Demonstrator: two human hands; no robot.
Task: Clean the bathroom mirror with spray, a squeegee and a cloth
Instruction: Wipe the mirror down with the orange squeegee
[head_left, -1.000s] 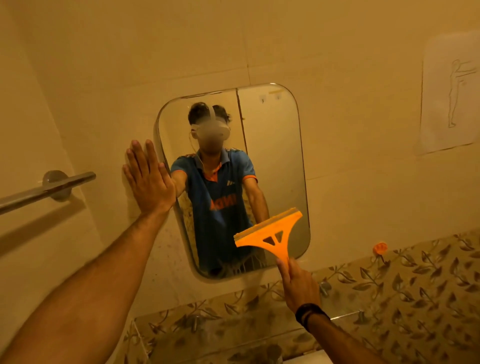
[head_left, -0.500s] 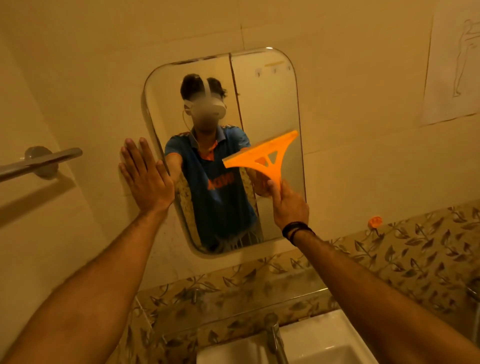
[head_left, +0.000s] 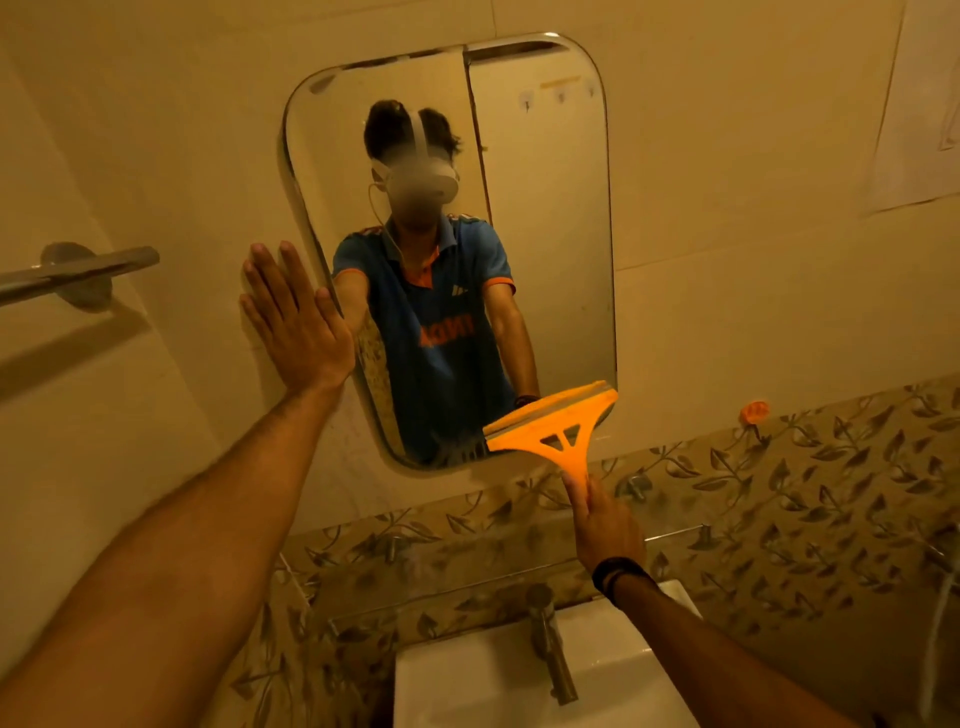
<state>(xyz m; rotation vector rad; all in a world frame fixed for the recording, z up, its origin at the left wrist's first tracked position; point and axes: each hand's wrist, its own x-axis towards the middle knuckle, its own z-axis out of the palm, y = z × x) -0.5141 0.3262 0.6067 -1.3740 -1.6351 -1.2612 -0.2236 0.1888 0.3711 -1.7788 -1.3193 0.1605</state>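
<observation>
Mirror (head_left: 550, 208): squeegee (head_left: 553, 423) at 5 o'clock corner, gripped by right hand (head_left: 605, 525); left hand (head_left: 298, 322) flat, fingers straight, on wall at 9 o'clock.

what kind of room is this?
A bathroom, most likely: a wall mirror above a white sink with a tap, and a towel bar on tiled walls.

One head-worn camera looked forward and slightly down at the wall mirror (head_left: 540, 218) from close, at arm's reach; sink (head_left: 467, 675) below.
</observation>
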